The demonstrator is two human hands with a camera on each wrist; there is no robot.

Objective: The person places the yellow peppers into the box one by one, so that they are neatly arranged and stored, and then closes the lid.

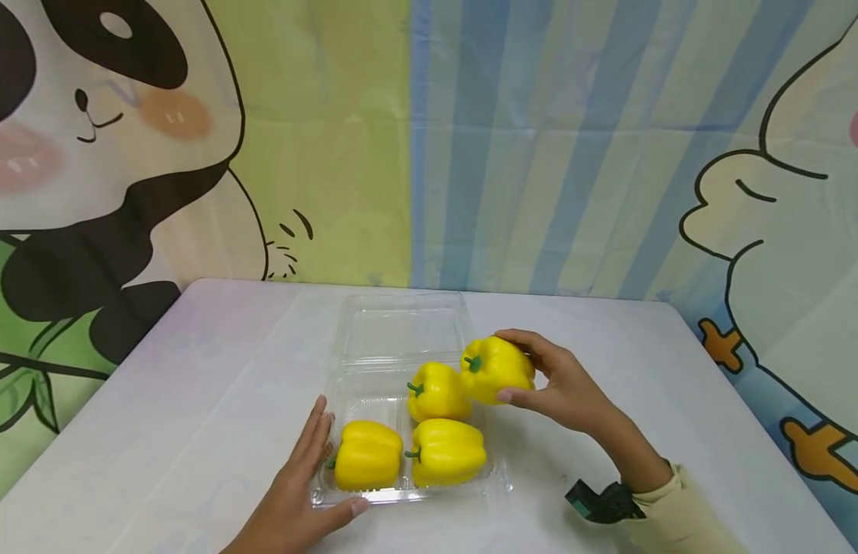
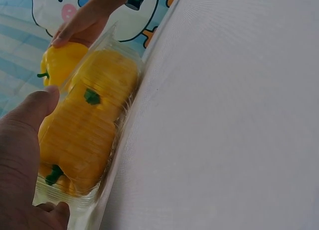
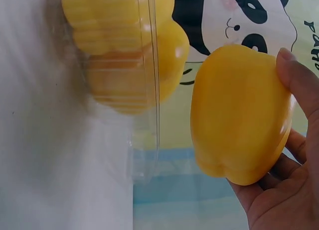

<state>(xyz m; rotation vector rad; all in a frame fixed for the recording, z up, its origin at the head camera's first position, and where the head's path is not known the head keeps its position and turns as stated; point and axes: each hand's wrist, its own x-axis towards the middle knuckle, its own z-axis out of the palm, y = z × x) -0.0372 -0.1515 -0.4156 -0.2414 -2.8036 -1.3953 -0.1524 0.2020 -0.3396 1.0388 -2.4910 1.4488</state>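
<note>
A clear plastic clamshell box point(image 1: 375, 496) lies on the table with its lid point(image 1: 409, 332) folded back. Inside sit three yellow bell peppers with green stems: one at front left point(image 1: 368, 455), one at front right point(image 1: 448, 452) and one behind it point(image 1: 439, 392). My right hand point(image 1: 570, 385) grips a fourth yellow bell pepper point(image 1: 498, 369) between thumb and fingers, raised at the box's back right; the right wrist view shows this pepper point(image 3: 241, 115) apart from the box wall. My left hand point(image 1: 297, 485) lies along the box's left front corner, fingers straight and thumb spread.
The white table point(image 1: 214, 400) runs around the box on every side. Behind it hangs a printed curtain point(image 1: 539, 154) with a panda and a white animal. A dark wrist device point(image 1: 604, 502) sits at my right sleeve.
</note>
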